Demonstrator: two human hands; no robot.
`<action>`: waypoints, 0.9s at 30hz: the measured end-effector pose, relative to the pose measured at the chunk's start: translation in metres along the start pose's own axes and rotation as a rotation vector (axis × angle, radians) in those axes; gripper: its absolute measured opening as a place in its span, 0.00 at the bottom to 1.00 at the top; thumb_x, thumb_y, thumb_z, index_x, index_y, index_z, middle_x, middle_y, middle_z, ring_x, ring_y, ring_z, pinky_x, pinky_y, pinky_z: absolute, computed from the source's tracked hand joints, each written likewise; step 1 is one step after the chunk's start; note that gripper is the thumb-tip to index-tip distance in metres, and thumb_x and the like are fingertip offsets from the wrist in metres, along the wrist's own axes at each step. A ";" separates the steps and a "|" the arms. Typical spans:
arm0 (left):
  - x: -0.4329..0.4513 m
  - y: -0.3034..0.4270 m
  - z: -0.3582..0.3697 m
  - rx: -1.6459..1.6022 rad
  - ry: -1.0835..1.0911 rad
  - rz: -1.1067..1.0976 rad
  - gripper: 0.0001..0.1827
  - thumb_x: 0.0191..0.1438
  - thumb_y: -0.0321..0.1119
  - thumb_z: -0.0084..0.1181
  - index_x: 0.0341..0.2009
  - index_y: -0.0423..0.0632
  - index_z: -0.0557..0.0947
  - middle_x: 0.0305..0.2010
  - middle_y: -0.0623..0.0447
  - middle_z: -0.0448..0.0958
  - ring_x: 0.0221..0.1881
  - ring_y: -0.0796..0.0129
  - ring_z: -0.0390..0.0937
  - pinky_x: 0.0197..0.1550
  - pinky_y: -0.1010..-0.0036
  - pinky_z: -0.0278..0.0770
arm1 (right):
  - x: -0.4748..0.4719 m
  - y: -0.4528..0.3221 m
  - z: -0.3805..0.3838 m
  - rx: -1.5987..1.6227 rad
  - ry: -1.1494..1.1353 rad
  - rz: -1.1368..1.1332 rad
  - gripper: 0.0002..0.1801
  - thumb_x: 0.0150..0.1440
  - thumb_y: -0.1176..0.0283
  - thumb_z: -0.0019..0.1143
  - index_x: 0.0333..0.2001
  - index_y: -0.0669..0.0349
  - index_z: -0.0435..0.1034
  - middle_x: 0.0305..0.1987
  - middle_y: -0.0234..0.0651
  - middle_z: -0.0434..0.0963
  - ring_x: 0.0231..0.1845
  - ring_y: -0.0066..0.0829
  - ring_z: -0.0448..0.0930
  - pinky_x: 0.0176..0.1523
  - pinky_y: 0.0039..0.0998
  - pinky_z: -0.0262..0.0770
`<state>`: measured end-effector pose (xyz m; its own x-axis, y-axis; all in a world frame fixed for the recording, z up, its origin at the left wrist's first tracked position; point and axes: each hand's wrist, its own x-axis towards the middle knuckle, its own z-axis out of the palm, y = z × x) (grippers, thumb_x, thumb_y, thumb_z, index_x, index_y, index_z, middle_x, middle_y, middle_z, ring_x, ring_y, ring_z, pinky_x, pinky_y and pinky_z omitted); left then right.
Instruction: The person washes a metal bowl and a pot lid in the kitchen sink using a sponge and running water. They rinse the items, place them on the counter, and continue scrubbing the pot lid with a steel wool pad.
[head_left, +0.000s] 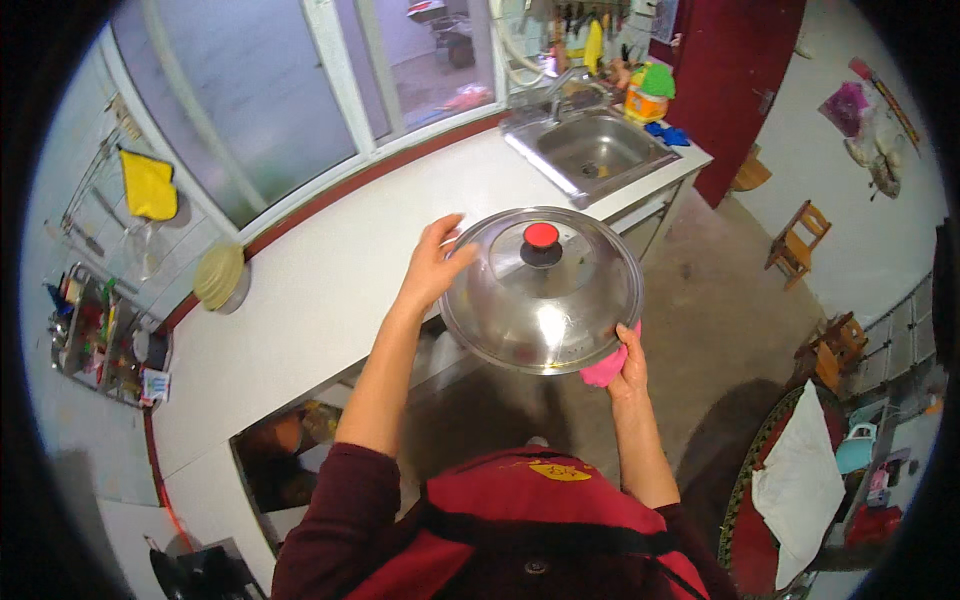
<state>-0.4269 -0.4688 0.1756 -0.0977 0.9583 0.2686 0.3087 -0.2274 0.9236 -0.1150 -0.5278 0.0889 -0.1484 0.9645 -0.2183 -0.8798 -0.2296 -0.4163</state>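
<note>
A domed stainless-steel pan lid (480, 322) with a red-topped black knob (541, 235) is held up in front of me, over the counter's front edge. My right hand (631, 364) grips its lower right rim, with the thumb on top. Bunched under that rim is a pink cloth (604, 369) in the same hand. At the lid's upper left edge, my left hand (433, 262) has its thumb and fingers spread, the thumb overlapping the rim. Whether that thumb touches the metal, I cannot tell.
A white counter (330, 300) runs below the window towards a steel sink (592, 150) with a faucet (556, 97). A bowl with a yellowish cover (220, 276) stands by the wall. Small wooden chairs (799, 241) and a round table with white cloth (799, 480) are at right.
</note>
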 end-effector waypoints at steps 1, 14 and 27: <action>0.009 -0.020 0.023 -0.073 0.102 -0.033 0.32 0.48 0.38 0.58 0.56 0.41 0.64 0.55 0.43 0.64 0.55 0.60 0.65 0.55 0.68 0.65 | 0.005 -0.020 -0.005 -0.013 0.004 -0.063 0.26 0.49 0.74 0.54 0.54 0.58 0.60 0.50 0.37 0.71 0.50 0.36 0.71 0.55 0.39 0.68; 0.095 -0.083 0.219 -1.295 -0.391 -0.673 0.36 0.57 0.63 0.29 0.53 0.46 0.70 0.54 0.45 0.69 0.55 0.55 0.66 0.59 0.56 0.60 | 0.084 -0.138 -0.074 -0.034 0.131 -0.267 0.25 0.47 0.75 0.54 0.52 0.58 0.63 0.50 0.35 0.72 0.50 0.37 0.71 0.56 0.40 0.67; 0.272 -0.146 0.248 -1.364 0.091 -0.769 0.37 0.54 0.64 0.36 0.56 0.46 0.66 0.59 0.44 0.63 0.58 0.50 0.61 0.61 0.53 0.57 | 0.300 -0.203 -0.032 -0.243 0.076 -0.122 0.28 0.54 0.57 0.52 0.57 0.53 0.58 0.53 0.36 0.69 0.53 0.37 0.69 0.58 0.42 0.63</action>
<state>-0.2640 -0.1321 0.0465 0.1070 0.9116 -0.3969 -0.8909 0.2651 0.3687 0.0338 -0.1962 0.0796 -0.0060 0.9766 -0.2150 -0.7537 -0.1457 -0.6408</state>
